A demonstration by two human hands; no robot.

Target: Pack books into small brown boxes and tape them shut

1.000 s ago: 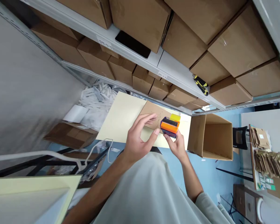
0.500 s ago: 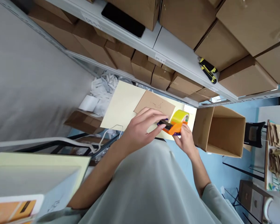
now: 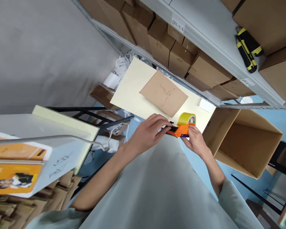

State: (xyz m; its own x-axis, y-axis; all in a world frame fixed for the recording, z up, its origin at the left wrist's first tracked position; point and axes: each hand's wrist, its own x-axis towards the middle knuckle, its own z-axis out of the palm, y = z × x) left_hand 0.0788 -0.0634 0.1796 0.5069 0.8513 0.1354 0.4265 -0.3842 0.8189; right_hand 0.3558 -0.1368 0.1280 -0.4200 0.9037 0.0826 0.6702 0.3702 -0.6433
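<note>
An orange tape dispenser (image 3: 181, 130) with a roll of yellow tape (image 3: 184, 118) on it is held above the near edge of the pale table. My right hand (image 3: 197, 139) wraps round its roll end, and some of those fingers are hidden behind it. At the dark front end, my left hand (image 3: 152, 131) pinches with thumb and fingertips; whether a strip of tape lies between them cannot be made out. Beyond both hands a flat brown cardboard piece (image 3: 164, 93) with dark line marks lies on the table (image 3: 124, 90).
A big cardboard box (image 3: 246, 144) stands at the right of the table. Shelves with brown boxes (image 3: 160, 39) run along the back, and two yellow-black cutters (image 3: 249, 51) lie on one. A white cable (image 3: 69, 137) crosses on the left, before a white box (image 3: 62, 159).
The view has turned and shifted, so the shelves sit higher and the box on the left shows more. My left hand's fingers have closed further at the dispenser's front end.
</note>
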